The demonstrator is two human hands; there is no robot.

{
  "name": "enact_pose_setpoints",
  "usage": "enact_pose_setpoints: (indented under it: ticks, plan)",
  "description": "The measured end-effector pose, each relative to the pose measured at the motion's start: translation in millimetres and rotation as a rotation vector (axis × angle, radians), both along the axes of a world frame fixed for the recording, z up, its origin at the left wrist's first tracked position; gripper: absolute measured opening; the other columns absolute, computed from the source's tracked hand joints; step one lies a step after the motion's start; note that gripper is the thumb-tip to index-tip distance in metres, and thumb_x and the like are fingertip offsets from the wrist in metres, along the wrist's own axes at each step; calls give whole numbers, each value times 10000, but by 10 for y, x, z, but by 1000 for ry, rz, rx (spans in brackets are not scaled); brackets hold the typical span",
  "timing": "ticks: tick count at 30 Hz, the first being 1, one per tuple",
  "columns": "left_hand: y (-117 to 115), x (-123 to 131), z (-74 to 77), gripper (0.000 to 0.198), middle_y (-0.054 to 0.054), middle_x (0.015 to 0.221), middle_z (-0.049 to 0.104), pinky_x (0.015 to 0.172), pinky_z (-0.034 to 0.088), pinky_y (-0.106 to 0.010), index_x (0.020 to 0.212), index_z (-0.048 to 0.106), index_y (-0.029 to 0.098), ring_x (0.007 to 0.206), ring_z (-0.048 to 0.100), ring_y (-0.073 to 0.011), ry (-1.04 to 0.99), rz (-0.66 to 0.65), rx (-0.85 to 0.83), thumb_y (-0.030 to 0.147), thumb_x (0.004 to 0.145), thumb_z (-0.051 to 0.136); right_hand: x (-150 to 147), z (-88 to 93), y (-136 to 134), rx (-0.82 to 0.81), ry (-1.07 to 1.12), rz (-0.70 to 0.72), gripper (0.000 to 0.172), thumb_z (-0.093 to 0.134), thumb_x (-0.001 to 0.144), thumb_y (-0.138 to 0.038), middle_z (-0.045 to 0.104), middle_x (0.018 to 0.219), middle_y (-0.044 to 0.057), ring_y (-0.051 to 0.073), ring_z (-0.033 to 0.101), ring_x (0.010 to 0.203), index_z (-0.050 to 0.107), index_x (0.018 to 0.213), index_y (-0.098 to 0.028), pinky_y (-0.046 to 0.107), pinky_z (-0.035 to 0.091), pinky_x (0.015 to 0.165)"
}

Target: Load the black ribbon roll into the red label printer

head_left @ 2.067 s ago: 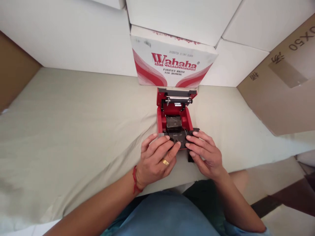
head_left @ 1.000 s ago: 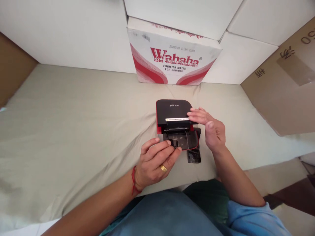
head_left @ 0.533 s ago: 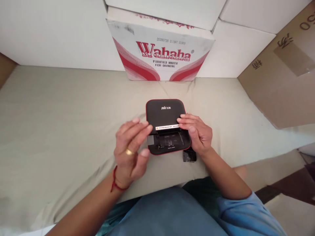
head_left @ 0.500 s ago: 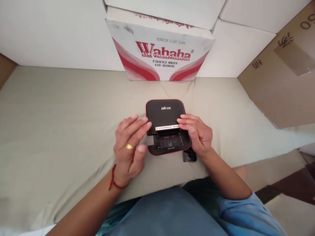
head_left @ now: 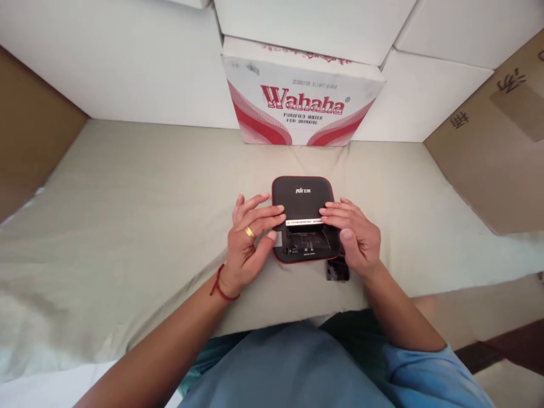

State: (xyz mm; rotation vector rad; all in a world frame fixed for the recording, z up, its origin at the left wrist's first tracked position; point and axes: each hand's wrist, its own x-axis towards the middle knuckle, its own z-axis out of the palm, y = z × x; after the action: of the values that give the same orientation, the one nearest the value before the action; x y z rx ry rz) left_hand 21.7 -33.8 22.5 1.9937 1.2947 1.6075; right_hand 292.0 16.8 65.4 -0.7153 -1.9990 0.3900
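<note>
A small black device with a red rim [head_left: 304, 198] lies closed on the beige cloth, its lid down and a white label strip across the middle. My left hand [head_left: 249, 241] rests on its left side, fingers stretched flat over the lid, a gold ring on one finger and a red thread at the wrist. On the right side lies my right hand [head_left: 355, 235], fingers also laid flat on the lid. A small dark part [head_left: 338, 271] sits on the cloth just below the device's right corner, beside my right palm.
A white and red Wahaha water carton [head_left: 300, 96] stands right behind the device among plain white boxes [head_left: 127, 62]. Brown cardboard [head_left: 493, 147] leans at the right and another brown panel [head_left: 29, 136] at the left. The beige cloth [head_left: 127, 215] covers the surface.
The red device's lid, open earlier, came down shut. My right hand went to the lid, then my left hand lifted off the front and settled flat on the lid's left side.
</note>
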Motion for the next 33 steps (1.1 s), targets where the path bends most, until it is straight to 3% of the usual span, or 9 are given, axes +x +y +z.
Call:
enact_pose_setpoints:
  ticks: [3, 6, 9, 13, 20, 23, 27, 30, 33]
  plan:
    - [23, -2, -79, 329, -28, 1539, 803, 1478, 317, -620, 1438, 807, 387, 1644, 595, -319, -161, -105, -92, 455, 1147, 668, 52, 78, -131, 65, -102, 48, 443, 463, 1216, -409, 914, 1339, 69, 317, 841, 1346, 878, 1339, -315, 634, 562, 1313]
    - [73, 33, -190, 734, -9, 1885, 494, 1528, 214, -606, 1726, 576, 456, 1821, 341, -350, -428, -221, -229, 552, 1038, 811, 99, 104, -307, 143, -171, 75, 412, 498, 1202, -411, 912, 1350, 76, 329, 819, 1377, 866, 1359, -309, 639, 571, 1306]
    - [126, 82, -257, 1035, 74, 2000, 249, 1555, 83, -580, 1819, 368, 550, 1896, 106, -336, -668, -383, -363, 518, 938, 910, 129, 66, -460, 163, -198, 85, 398, 541, 1186, -384, 927, 1288, 83, 328, 831, 1335, 827, 1443, -282, 628, 605, 1271]
    - [149, 114, -255, 1077, 83, 1985, 292, 1558, 67, -597, 1821, 355, 550, 1899, 91, -337, -824, -508, -463, 457, 906, 915, 139, -42, -562, 142, -165, 74, 395, 543, 1187, -320, 925, 1297, 97, 289, 834, 1320, 815, 1459, -230, 565, 587, 1303]
    - [131, 87, -260, 1180, 103, 2005, 206, 1557, 48, -584, 1825, 284, 588, 1904, 27, -316, -866, -492, -563, 404, 862, 941, 115, -110, -540, 82, -81, 74, 381, 560, 1167, -283, 933, 1246, 83, 279, 853, 1275, 831, 1434, -257, 560, 596, 1295]
    - [141, 100, -285, 1203, 101, 2022, 128, 1554, 69, -587, 1832, 251, 584, 1904, -19, -322, -846, -489, -558, 435, 858, 941, 101, -22, -515, 87, -98, 79, 323, 584, 1159, -290, 936, 1209, 78, 283, 867, 1230, 848, 1343, -258, 550, 621, 1254]
    - [173, 135, -340, 1154, 68, 2017, 166, 1553, 63, -584, 1836, 286, 536, 1901, 15, -342, -810, -503, -514, 496, 873, 921, 62, 199, -425, 18, -121, 103, 281, 579, 1173, -284, 930, 1114, 67, 279, 883, 1152, 859, 1173, -262, 527, 639, 1214]
    - [194, 164, -364, 1096, 58, 2003, 227, 1550, 100, -578, 1809, 364, 510, 1894, 69, -351, -822, -519, -471, 492, 863, 918, -15, 378, -226, -132, -121, 47, 311, 570, 1190, -275, 919, 1051, 57, 250, 882, 1053, 858, 1071, -262, 438, 686, 1053]
    - [204, 188, -354, 1048, 27, 1973, 313, 1536, 171, -587, 1787, 408, 471, 1867, 187, -365, -848, -528, -471, 454, 862, 899, -163, 513, 77, -266, -300, -56, 276, 638, 1159, -310, 913, 1044, 59, 247, 864, 969, 871, 1022, -256, 391, 678, 921]
